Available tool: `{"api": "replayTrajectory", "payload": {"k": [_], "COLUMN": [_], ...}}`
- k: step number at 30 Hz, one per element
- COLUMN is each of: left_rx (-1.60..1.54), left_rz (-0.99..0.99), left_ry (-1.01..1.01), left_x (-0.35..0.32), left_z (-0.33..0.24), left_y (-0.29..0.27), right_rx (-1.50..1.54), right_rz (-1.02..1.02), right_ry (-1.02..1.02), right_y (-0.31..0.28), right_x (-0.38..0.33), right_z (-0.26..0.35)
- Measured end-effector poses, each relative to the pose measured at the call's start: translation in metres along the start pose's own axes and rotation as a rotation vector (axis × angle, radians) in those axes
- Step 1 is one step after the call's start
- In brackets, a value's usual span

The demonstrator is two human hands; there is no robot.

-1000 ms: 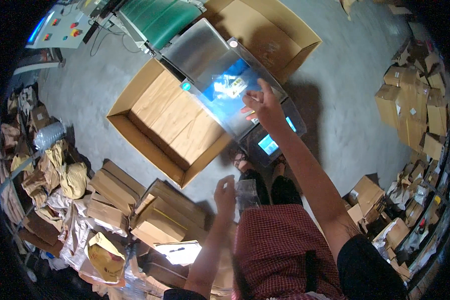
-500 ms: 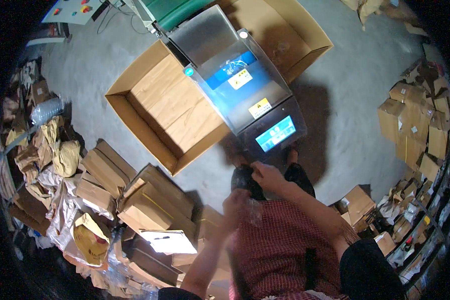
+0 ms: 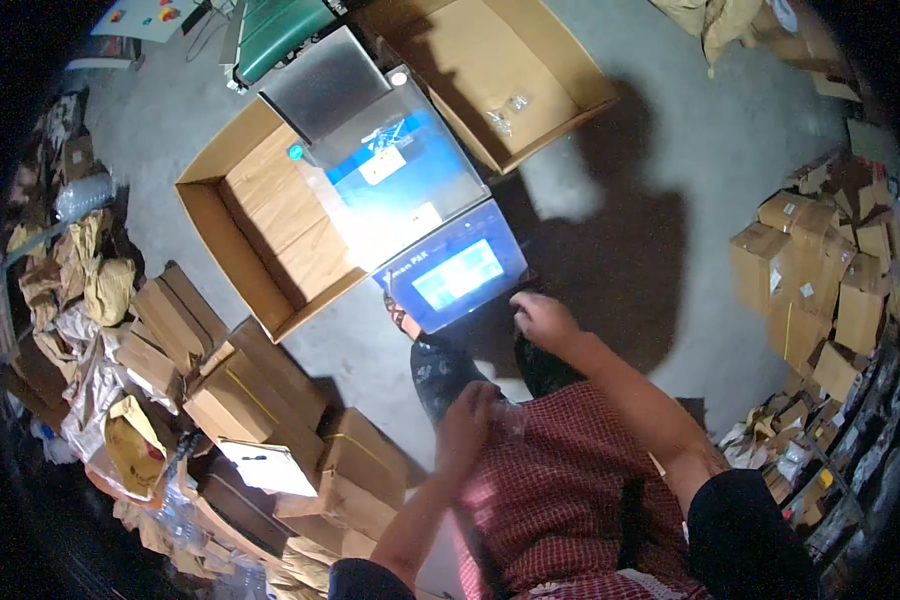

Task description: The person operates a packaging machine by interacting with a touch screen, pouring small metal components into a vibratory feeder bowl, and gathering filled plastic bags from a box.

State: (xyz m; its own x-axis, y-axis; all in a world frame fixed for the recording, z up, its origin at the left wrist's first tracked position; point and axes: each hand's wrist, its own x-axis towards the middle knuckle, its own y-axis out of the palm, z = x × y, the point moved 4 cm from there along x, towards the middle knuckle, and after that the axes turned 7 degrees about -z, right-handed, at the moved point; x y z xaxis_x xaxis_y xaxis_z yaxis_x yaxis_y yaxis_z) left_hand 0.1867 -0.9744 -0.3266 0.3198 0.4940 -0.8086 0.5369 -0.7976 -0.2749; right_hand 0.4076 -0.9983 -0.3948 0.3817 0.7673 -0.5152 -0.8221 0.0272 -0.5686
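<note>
Nearest is the person's red checked apron [image 3: 580,480]. In front of it, the left hand [image 3: 468,408] has its fingers closed on a clear plastic bag [image 3: 509,421]. The bag reaches out to the right of the fingers, over the apron; it is too blurred and see-through to tell its long axis or which way its mouth points. To the right and a little farther, the right hand [image 3: 544,320] is apart from the left, its fingers bent in toward the thumb; I cannot tell whether it grasps anything. On the left, a white sheet [image 3: 266,467] with a dark pen lies on cardboard boxes.

Just beyond the right hand stands a machine [image 3: 420,205], its lit screen [image 3: 458,274] at the near end and its long axis running from near right to far left. An open carton [image 3: 220,235] sits left of it; another open carton [image 3: 450,35], farther off to the right, holds small clear packets [image 3: 507,116]. A green conveyor belt [image 3: 282,35] adjoins the machine's far end.
</note>
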Motion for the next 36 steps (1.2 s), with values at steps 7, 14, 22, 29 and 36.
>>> {"api": "replayTrajectory", "payload": {"k": [7,14,22,29,36], "left_rx": [-0.21,-0.194,-0.171,-0.305,-0.309], "left_rz": [-0.194,-0.224,-0.264,-0.251,-0.285], "left_ry": [0.056,0.098,0.105,0.003,0.007], "left_x": [-0.012,-0.016,-0.011,-0.008,-0.011], "left_z": [-0.009,0.002,0.015,0.026,0.033], "left_y": [0.038,0.064,0.064,0.061,0.054], "right_rx": [-0.241,-0.386,-0.484,-0.455,-0.416], "right_rz": [0.12,0.106,0.082,0.134,0.133], "right_ry": [-0.047,-0.126,-0.218,-0.196,-0.195], "right_y": [-0.035,0.006,0.024,0.037,0.048], "right_x": [0.012,0.023,0.023,0.021,0.012], "right_z": [-0.031,-0.026,-0.01,-0.012,-0.007]}}
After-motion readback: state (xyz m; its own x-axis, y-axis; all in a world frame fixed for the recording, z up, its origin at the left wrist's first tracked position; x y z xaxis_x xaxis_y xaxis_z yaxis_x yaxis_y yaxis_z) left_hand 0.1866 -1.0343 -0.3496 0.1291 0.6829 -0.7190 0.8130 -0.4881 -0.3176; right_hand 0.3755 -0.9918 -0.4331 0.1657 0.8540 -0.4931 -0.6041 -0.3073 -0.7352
